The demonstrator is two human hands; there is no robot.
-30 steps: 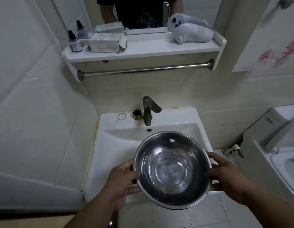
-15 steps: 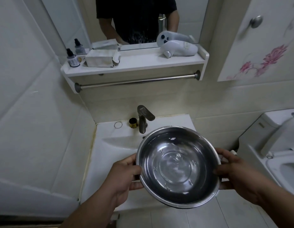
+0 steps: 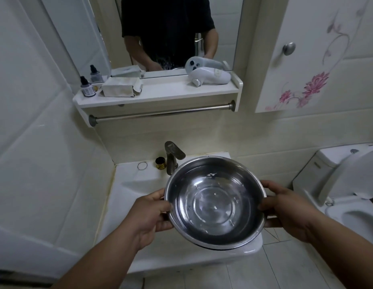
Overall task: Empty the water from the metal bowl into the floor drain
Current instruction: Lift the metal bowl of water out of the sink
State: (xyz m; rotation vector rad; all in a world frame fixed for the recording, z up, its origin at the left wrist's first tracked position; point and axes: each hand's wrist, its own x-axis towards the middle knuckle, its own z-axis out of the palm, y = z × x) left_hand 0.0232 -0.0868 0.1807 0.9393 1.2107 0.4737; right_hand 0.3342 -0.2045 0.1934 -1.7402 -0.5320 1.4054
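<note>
Both hands clamp the metal bowl by its rim: left hand on the left edge, thumb over the lip and fingers under; right hand on the right edge, same grip. Bowl is held roughly level above the near half of the white sink, just near of the faucet, probably level so the shallow water inside doesn't slop. Two-sided hold makes sense for a wide, wet, slippery bowl. Floor drain not in view; only pale floor tiles show at near right, so pouring is not yet started and the bowl must go down and away from the sink.

Counts: one bowl, one faucet, one small gold-and-black jar and one thin ring on the sink ledge far left. Shelf above: two dark dropper bottles, one tissue box, one white hair dryer. One towel bar beneath. One toilet at right.
</note>
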